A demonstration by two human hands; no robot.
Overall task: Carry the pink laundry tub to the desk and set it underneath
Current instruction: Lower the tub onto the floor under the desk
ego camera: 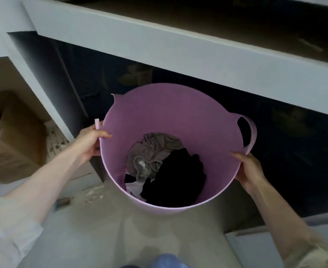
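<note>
Pink laundry tub [159,117] held upright at the mouth of the dark gap under the desk [159,47], far rim already below the desk's front edge, near rim toward the body; cannot tell if base touches floor. Left hand [90,141] clamped on left rim, thumb inside the wall, just beside the left handle (only a sliver of it showing). Right hand [249,171] pinching right rim just below the right loop handle [247,133]. Hands well apart, one each side.

Risks, as judgement: soft wall bowing under rim-only grips, so could fold or slip out on lowering. Far rim or loop handle could catch the desk edge if pushed in too high. Left knuckles near the desk's side panel [49,78], could scrape. Recess dark, contents unclear, so tub might bump something unseen.

Inside tub: grey crumpled garment [151,153], black garment [178,176], pale scrap at near-left bottom; mostly empty, light load.

Outward: open cardboard box [18,138] at left, contents hidden. Small clutter on floor [93,193] near tub, blurred.
</note>
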